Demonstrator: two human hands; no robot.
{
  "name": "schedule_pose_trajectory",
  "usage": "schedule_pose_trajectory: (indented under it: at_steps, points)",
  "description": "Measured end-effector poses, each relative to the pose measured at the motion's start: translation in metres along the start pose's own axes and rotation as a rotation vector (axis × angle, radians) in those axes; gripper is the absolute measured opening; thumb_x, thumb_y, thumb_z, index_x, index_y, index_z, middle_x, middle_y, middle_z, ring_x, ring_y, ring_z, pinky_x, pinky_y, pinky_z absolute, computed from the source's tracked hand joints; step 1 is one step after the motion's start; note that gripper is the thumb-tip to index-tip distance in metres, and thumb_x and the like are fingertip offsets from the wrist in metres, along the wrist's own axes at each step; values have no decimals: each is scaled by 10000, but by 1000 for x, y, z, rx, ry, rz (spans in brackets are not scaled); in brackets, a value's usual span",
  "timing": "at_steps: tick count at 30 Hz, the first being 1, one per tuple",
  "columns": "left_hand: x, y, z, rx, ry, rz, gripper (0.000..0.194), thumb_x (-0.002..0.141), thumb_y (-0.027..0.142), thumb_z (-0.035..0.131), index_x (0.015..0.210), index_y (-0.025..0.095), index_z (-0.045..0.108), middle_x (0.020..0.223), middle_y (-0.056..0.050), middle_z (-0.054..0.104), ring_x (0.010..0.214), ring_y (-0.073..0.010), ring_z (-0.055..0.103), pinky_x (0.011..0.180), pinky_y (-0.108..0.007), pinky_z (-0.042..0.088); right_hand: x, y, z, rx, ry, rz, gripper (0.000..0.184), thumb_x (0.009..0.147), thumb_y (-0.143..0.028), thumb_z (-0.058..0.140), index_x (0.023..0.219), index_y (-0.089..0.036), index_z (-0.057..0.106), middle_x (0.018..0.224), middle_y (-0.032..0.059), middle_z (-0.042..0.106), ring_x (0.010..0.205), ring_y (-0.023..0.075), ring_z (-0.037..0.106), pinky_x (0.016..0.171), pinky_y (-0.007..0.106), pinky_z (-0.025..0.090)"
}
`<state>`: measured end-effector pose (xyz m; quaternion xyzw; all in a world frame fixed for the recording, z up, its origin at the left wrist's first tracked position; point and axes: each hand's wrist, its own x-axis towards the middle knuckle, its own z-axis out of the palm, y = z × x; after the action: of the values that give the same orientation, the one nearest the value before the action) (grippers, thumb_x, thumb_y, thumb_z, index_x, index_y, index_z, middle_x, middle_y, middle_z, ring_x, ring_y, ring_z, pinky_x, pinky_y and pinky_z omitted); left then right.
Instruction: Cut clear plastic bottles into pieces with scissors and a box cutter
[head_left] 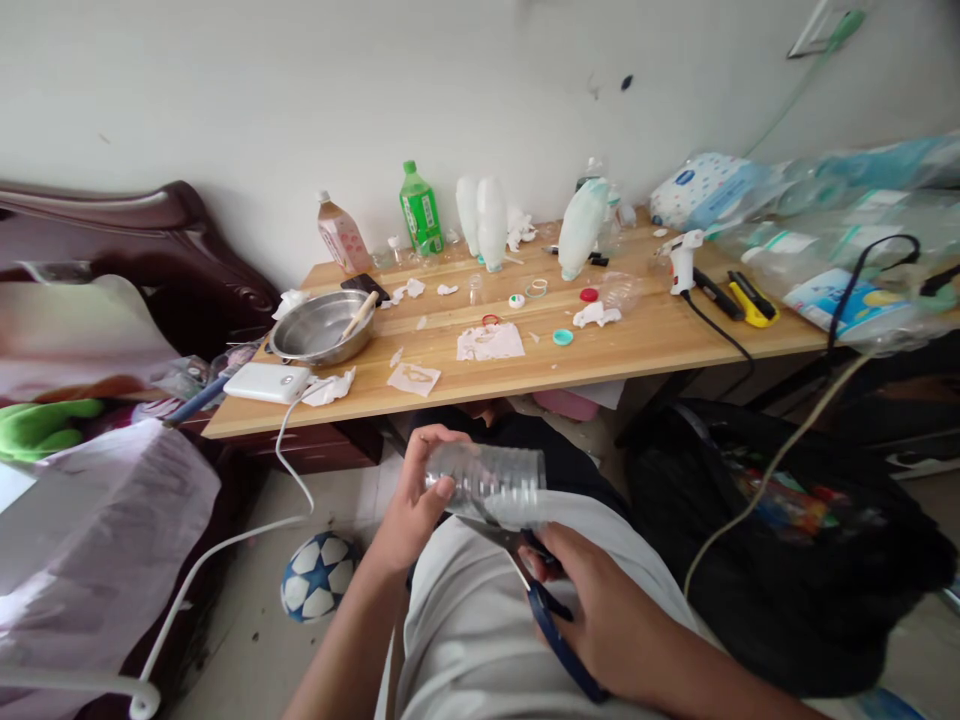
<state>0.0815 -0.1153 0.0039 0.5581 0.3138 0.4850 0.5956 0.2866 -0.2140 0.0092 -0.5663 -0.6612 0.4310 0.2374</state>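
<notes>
A clear, ribbed plastic bottle piece [499, 475] lies sideways over my lap. My left hand [420, 495] grips its left end, with fingers over the top and the thumb along the near side. In my right hand [581, 590] is a pair of scissors [551, 625] with dark blue handles. The scissor blades point left and are parted, one of them against or just under the lower side of the plastic; whether they touch it I cannot tell. Part of my right fingers is hidden behind the handles.
On the wooden table [352, 395] stand a metal bowl [307, 335] with a brush handle, a green bottle [421, 210], a pink-labelled bottle [341, 235], white-coated bottles [491, 225], a glue gun [682, 262] and a yellow cutter [750, 300]. A ball [319, 578] and black bag [750, 590] are below.
</notes>
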Motion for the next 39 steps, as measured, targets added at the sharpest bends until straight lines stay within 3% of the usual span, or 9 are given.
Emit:
schedule_pose_trajectory:
  at_steps: [4,8,12,15,20,26,33,39]
  points:
    - [-6,-5,18,-201,162,-44,365,831,446,701,1107,275,534,1145,-55,619,891,-204,668,701,-297,543,-1,1,2,18,11,11,184,709,-102,555,826,-226,486,861,14,598,786,178,557,748,292,453]
    - [-11,-3,38,-278,389,-58,406,866,353,636,1251,321,510,1069,-20,638,827,-159,675,677,-255,540,0,0,3,6,20,48,186,715,-112,560,846,-225,491,860,18,599,785,183,559,743,299,456]
    - [-16,-5,55,-290,521,-85,260,906,375,607,1127,243,574,1015,-29,666,785,-129,669,703,-236,541,2,-1,2,5,40,85,221,712,-124,581,904,-210,515,933,58,617,846,213,585,788,337,472]
    - [-21,-7,65,-311,595,-144,311,909,440,631,1136,246,543,997,-29,674,786,-134,666,686,-245,546,1,2,3,-15,60,94,300,716,-136,596,1008,-188,549,1009,93,629,913,239,597,841,375,478]
    - [-24,-9,71,-306,628,-246,428,852,430,722,1177,255,508,1037,-40,675,838,-157,669,701,-275,555,-1,7,4,8,68,73,336,717,-133,607,1048,-181,571,1022,93,642,918,233,603,846,368,486]
    - [-21,-8,68,-216,596,-213,485,831,459,745,1183,246,488,1019,-37,676,784,-152,672,667,-265,551,2,5,2,21,68,84,285,711,-121,593,990,-181,582,960,71,648,860,220,600,796,349,477]
    - [-24,-11,62,-72,455,-130,397,933,483,622,1218,264,454,1002,-19,659,733,-145,678,658,-280,546,2,3,1,29,85,88,193,703,-136,573,881,-205,540,836,23,618,759,190,552,720,311,444]
    - [-27,-15,62,-6,465,-103,383,980,545,496,1225,252,456,969,-32,669,695,-151,668,646,-298,544,4,6,4,32,94,102,182,695,-148,575,862,-210,536,832,24,624,760,189,559,712,306,442]
